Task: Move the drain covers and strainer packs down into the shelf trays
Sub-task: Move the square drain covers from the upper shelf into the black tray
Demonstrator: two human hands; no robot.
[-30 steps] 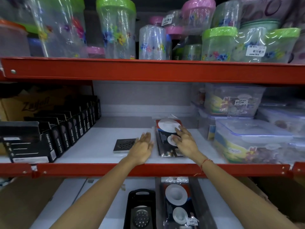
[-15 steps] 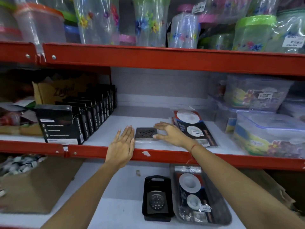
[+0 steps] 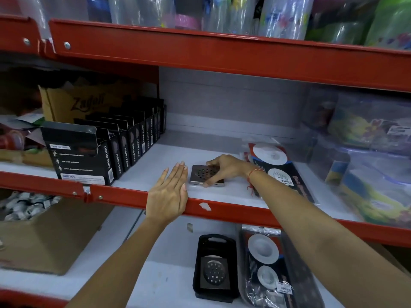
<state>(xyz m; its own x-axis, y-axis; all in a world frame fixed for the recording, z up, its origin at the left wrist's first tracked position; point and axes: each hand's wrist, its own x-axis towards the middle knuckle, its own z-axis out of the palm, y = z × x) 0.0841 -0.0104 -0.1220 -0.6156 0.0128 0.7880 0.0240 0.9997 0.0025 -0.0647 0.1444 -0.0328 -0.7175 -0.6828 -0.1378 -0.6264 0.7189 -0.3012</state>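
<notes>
Your right hand (image 3: 224, 168) curls around the square drain cover (image 3: 205, 177) on the middle shelf (image 3: 233, 196), not yet lifted; your left hand (image 3: 169, 194) lies flat and empty beside it; the strainer packs (image 3: 278, 167) wait too; below, the black tray (image 3: 214, 266) and clear tray (image 3: 295, 274) each already hold one.

Even indoor light from above, white shelf board (image 3: 160, 172) bright, dim recess under the upper red beam (image 3: 222, 56), glare on wrapped jars (image 3: 142, 10), motion blur at right, wide-angle bending at edges
</notes>
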